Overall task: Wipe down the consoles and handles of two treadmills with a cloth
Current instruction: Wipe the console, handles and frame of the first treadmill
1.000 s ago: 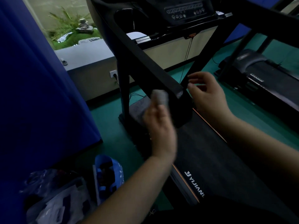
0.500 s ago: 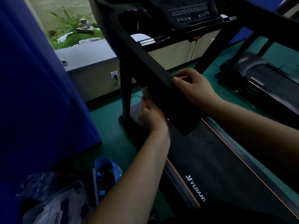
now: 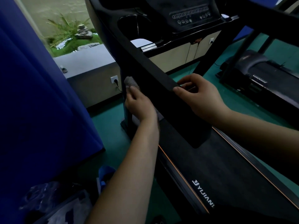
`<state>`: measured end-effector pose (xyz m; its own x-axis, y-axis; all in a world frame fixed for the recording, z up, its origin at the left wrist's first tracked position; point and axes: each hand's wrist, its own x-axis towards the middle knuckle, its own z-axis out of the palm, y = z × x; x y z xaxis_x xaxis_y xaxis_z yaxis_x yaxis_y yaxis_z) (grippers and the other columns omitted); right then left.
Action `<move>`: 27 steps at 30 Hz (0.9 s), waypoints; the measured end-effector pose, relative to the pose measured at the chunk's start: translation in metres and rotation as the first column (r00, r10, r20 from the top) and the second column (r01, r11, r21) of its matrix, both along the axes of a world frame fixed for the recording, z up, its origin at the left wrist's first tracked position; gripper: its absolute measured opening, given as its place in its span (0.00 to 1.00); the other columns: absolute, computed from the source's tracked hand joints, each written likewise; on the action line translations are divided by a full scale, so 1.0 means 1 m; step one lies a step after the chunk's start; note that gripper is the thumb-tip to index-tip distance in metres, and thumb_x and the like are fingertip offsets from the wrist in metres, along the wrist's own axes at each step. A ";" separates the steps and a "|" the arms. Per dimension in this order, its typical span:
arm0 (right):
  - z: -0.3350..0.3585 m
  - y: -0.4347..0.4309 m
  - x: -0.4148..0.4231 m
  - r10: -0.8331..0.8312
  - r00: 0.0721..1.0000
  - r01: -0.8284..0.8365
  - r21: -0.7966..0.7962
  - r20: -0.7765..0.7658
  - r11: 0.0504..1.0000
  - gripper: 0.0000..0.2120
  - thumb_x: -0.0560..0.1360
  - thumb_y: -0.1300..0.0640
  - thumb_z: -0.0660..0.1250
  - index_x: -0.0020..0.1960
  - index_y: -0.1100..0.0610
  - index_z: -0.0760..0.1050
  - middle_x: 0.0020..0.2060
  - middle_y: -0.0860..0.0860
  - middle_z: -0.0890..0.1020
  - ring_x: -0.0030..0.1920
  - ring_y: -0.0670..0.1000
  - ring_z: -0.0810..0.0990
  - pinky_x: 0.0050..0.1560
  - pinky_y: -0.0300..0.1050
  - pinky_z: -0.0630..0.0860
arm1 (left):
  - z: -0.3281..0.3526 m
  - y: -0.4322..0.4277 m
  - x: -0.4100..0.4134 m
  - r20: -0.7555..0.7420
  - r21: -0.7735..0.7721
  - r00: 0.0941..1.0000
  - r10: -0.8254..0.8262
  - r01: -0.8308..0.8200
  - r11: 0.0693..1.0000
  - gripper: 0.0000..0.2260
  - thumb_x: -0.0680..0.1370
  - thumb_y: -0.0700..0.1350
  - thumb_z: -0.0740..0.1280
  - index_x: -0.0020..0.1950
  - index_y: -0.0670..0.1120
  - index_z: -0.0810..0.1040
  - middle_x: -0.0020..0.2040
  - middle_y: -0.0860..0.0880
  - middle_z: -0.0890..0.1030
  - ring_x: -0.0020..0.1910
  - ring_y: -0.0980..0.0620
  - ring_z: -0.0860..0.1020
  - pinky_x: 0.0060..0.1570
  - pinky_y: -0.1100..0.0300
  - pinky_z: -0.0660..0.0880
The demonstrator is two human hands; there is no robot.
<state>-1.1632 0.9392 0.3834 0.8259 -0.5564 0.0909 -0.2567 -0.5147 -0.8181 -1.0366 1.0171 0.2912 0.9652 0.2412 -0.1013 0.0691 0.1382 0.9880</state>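
Note:
A black treadmill fills the middle, its left handle point(image 3: 152, 68) running down from the console point(image 3: 189, 15) toward me. My left hand point(image 3: 139, 104) holds a small grey cloth point(image 3: 130, 81) against the outer left side of that handle; most of the cloth is hidden by my fingers and the handle. My right hand point(image 3: 199, 96) grips the handle from the inner side, thumb on its top edge. The running belt point(image 3: 218, 172) with white lettering lies below. A second treadmill point(image 3: 265, 81) stands at the right.
A blue curtain point(image 3: 40, 102) hangs close on the left. Plastic bags and a blue object point(image 3: 105, 175) lie on the green floor at lower left. A grey cabinet with a wall socket point(image 3: 114, 79) stands behind the treadmill.
My left hand moved the cloth from the handle's near end to its outer left side and further up. My right hand closed onto the handle and stays there.

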 end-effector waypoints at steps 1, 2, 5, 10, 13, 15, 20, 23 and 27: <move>0.000 0.000 0.000 -0.001 1.000 0.001 0.007 -0.002 1.000 0.11 0.73 0.45 0.68 0.54 0.46 0.75 0.46 0.44 0.79 0.44 0.42 0.80 0.47 0.46 0.81 | 0.007 -0.003 -0.013 0.145 0.013 0.989 0.003 -0.005 1.000 0.24 0.79 0.56 0.57 0.60 0.38 0.79 0.55 0.36 0.79 0.55 0.40 0.78 0.55 0.51 0.75; 0.000 0.000 0.000 -0.001 1.000 0.001 0.007 -0.003 1.000 0.12 0.73 0.45 0.69 0.54 0.47 0.75 0.46 0.44 0.80 0.44 0.43 0.80 0.48 0.48 0.81 | 0.007 -0.007 -0.023 0.270 0.053 0.962 -0.036 0.022 0.998 0.27 0.76 0.57 0.57 0.57 0.36 0.80 0.55 0.34 0.78 0.54 0.39 0.78 0.55 0.50 0.75; -0.001 0.000 0.000 0.000 1.000 0.000 -0.004 0.007 1.000 0.12 0.72 0.45 0.69 0.53 0.47 0.76 0.46 0.44 0.80 0.45 0.43 0.80 0.49 0.50 0.81 | -0.001 -0.012 0.005 0.363 0.172 0.926 -0.106 0.045 0.984 0.28 0.76 0.57 0.57 0.61 0.35 0.78 0.57 0.33 0.77 0.57 0.39 0.77 0.59 0.51 0.73; -0.002 -0.002 0.000 -0.003 1.000 0.003 -0.012 0.006 1.000 0.12 0.72 0.43 0.68 0.53 0.46 0.75 0.45 0.43 0.80 0.45 0.42 0.79 0.48 0.49 0.81 | -0.005 0.002 0.093 -0.083 0.024 0.975 -0.208 0.210 0.977 0.21 0.82 0.54 0.54 0.68 0.42 0.73 0.64 0.43 0.77 0.63 0.45 0.75 0.56 0.65 0.69; -0.003 -0.002 0.001 0.000 1.000 0.000 -0.023 0.008 1.000 0.12 0.72 0.43 0.68 0.53 0.45 0.75 0.45 0.42 0.79 0.45 0.42 0.79 0.48 0.48 0.80 | 0.002 0.000 0.085 -0.153 -0.070 0.988 -0.033 0.022 0.997 0.19 0.83 0.50 0.55 0.67 0.41 0.74 0.61 0.44 0.79 0.60 0.47 0.76 0.48 0.67 0.67; -0.003 -0.002 0.001 -0.005 1.000 0.005 -0.028 0.009 1.000 0.12 0.72 0.43 0.69 0.53 0.45 0.76 0.45 0.42 0.80 0.45 0.41 0.79 0.49 0.47 0.80 | 0.009 -0.004 0.061 0.056 -0.055 0.998 0.021 -0.018 0.998 0.17 0.82 0.49 0.57 0.65 0.41 0.76 0.60 0.47 0.79 0.58 0.50 0.77 0.52 0.66 0.70; -0.003 -0.001 0.000 0.002 1.000 -0.002 -0.036 0.010 0.999 0.12 0.71 0.43 0.68 0.52 0.45 0.76 0.44 0.41 0.79 0.45 0.40 0.78 0.49 0.44 0.78 | 0.018 -0.010 0.089 0.286 0.106 0.955 -0.075 0.047 0.993 0.15 0.82 0.43 0.58 0.62 0.37 0.76 0.60 0.39 0.77 0.60 0.46 0.76 0.58 0.64 0.71; -0.004 -0.002 0.001 -0.013 1.000 0.014 -0.037 0.024 0.999 0.12 0.71 0.42 0.68 0.51 0.45 0.76 0.44 0.40 0.79 0.44 0.39 0.77 0.47 0.41 0.76 | 0.037 -0.010 0.134 0.281 0.162 0.957 -0.064 0.019 0.987 0.15 0.82 0.44 0.57 0.63 0.40 0.77 0.60 0.42 0.79 0.59 0.50 0.76 0.44 0.78 0.66; -0.007 -0.004 0.001 -0.005 1.000 0.006 -0.038 0.025 0.999 0.10 0.70 0.43 0.68 0.51 0.43 0.75 0.44 0.41 0.79 0.45 0.40 0.78 0.48 0.42 0.77 | 0.060 -0.009 0.198 0.216 0.280 0.974 -0.069 0.006 0.960 0.17 0.83 0.48 0.54 0.66 0.43 0.75 0.64 0.45 0.77 0.64 0.48 0.74 0.54 0.67 0.66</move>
<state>-1.1620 0.9355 0.3766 0.8199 -0.5570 0.1323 -0.2398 -0.5439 -0.8041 -0.8384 1.0085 0.3508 0.9645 0.1921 0.1810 -0.1555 -0.1407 0.9778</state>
